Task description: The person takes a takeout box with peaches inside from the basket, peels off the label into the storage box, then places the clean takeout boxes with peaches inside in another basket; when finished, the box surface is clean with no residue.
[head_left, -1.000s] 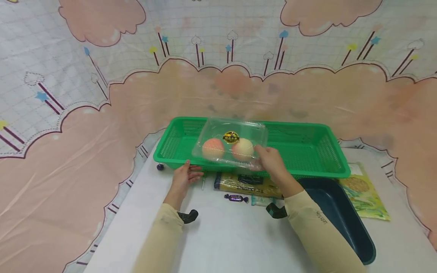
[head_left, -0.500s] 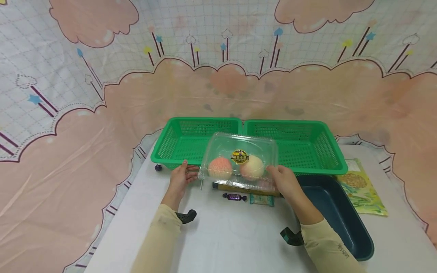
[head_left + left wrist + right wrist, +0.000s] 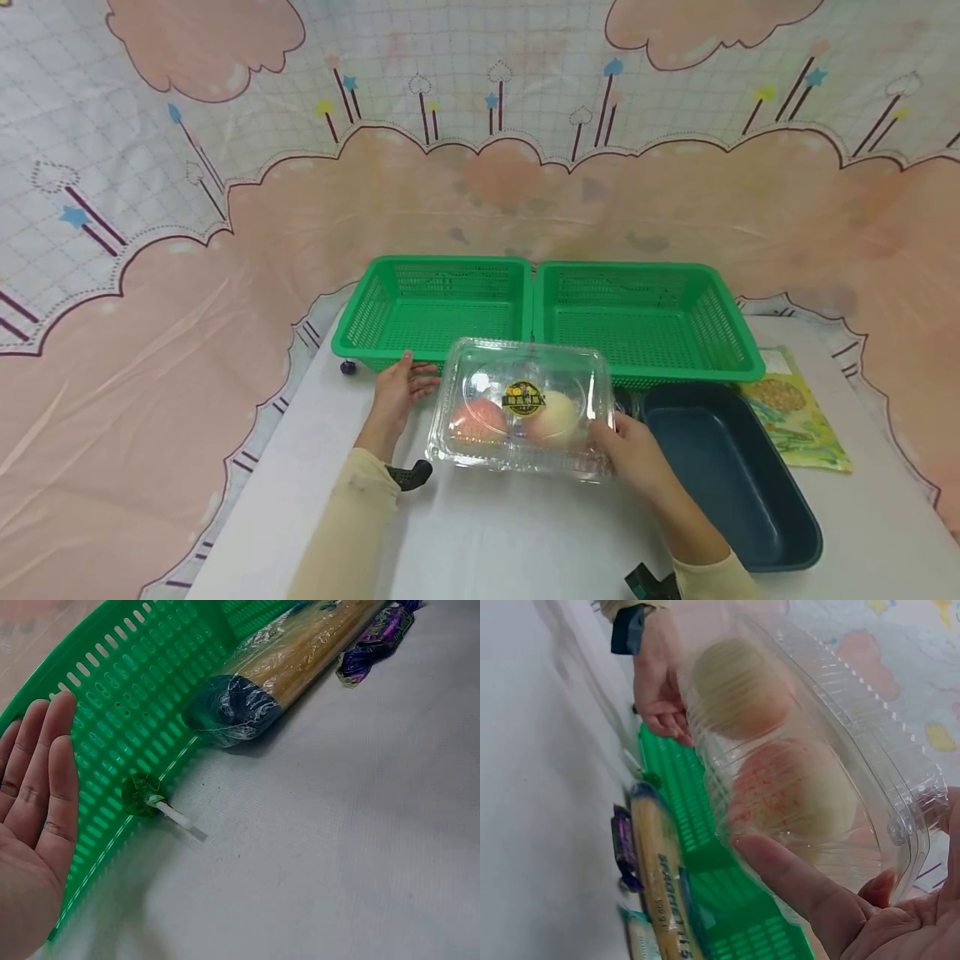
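Observation:
My right hand grips the right end of a clear plastic clamshell box, with a round gold and black label on its lid. Two peaches, one pinker and one paler, lie inside. In the right wrist view the forefinger reaches under the box, which is held above the table. My left hand is beside the front wall of the left green basket, fingers extended and holding nothing; contact is unclear. A green-wrapped lollipop lies against that basket.
A second green basket adjoins on the right. Below it are a dark blue tray and a yellow-green packet. A spaghetti pack, a purple-wrapped candy and a teal wrapper lie before the baskets. A dark round item sits at far left.
The right hand has brought the clamshell box from above the baskets toward the person, now over the items in front. The left hand has stayed by the left basket.

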A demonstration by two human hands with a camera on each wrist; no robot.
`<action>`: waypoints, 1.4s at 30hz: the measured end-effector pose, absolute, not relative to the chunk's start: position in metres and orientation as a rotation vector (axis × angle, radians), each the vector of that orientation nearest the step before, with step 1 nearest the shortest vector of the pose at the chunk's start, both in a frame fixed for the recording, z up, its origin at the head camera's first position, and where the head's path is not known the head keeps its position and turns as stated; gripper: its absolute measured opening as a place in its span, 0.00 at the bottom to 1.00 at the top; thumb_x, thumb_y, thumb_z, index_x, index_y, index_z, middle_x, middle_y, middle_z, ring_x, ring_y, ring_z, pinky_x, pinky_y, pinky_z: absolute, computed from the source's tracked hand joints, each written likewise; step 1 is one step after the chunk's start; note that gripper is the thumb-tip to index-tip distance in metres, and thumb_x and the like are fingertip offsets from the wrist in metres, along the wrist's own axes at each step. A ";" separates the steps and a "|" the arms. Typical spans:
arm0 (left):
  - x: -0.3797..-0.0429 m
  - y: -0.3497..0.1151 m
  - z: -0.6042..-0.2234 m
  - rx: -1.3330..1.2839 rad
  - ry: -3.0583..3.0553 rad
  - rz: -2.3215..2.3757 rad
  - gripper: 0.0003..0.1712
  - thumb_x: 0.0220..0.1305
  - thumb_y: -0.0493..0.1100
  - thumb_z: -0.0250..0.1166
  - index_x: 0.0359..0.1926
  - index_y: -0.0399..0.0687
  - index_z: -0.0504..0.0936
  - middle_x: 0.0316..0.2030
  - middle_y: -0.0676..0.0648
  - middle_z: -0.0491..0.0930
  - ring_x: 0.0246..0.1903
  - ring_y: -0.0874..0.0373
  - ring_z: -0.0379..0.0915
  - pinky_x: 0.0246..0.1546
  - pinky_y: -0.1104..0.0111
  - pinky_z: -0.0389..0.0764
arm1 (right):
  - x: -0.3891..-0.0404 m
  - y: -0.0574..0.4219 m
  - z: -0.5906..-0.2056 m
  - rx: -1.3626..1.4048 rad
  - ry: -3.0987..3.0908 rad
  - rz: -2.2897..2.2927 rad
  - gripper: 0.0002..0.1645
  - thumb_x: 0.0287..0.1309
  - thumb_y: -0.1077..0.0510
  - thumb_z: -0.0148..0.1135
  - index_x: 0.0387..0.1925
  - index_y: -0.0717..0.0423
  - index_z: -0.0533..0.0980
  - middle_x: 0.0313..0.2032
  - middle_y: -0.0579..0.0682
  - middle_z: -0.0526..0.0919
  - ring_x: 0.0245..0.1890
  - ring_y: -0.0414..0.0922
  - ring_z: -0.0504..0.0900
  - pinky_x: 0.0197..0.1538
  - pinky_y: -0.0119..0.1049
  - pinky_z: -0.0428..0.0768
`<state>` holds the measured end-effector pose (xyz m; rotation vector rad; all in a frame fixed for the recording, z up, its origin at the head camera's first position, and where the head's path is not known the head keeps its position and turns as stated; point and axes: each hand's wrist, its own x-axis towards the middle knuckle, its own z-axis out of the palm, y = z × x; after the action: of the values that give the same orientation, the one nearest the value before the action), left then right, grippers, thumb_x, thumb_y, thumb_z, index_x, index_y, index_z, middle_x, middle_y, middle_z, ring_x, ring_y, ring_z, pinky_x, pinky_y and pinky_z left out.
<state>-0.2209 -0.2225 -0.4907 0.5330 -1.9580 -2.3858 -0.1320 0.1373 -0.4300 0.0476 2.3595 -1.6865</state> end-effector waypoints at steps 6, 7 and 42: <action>-0.219 -0.223 -0.490 0.523 -1.969 -2.392 0.31 0.86 0.56 0.44 0.58 0.30 0.76 0.34 0.55 0.88 0.31 0.64 0.88 0.36 0.73 0.88 | -0.120 0.139 -0.439 0.057 2.392 -1.613 0.15 0.66 0.56 0.56 0.44 0.65 0.80 0.26 0.47 0.82 0.23 0.40 0.71 0.24 0.32 0.71; -0.219 -0.223 -0.490 0.522 -1.970 -2.392 0.31 0.85 0.56 0.45 0.58 0.30 0.76 0.34 0.55 0.88 0.31 0.64 0.88 0.36 0.73 0.88 | -0.118 0.140 -0.440 0.065 2.396 -1.606 0.15 0.66 0.56 0.56 0.44 0.65 0.80 0.26 0.47 0.83 0.23 0.40 0.71 0.24 0.32 0.71; -0.217 -0.227 -0.487 0.550 -2.033 -2.373 0.31 0.85 0.56 0.46 0.60 0.31 0.77 0.34 0.57 0.88 0.33 0.66 0.88 0.38 0.74 0.87 | -0.088 0.156 -0.490 0.281 2.434 -1.489 0.14 0.71 0.54 0.58 0.36 0.63 0.77 0.31 0.50 0.83 0.29 0.42 0.74 0.28 0.33 0.73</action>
<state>-0.2170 -0.2270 -0.4866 0.5500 -2.0330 -2.3735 -0.0884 0.1563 -0.4903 0.2810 2.4342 -1.4892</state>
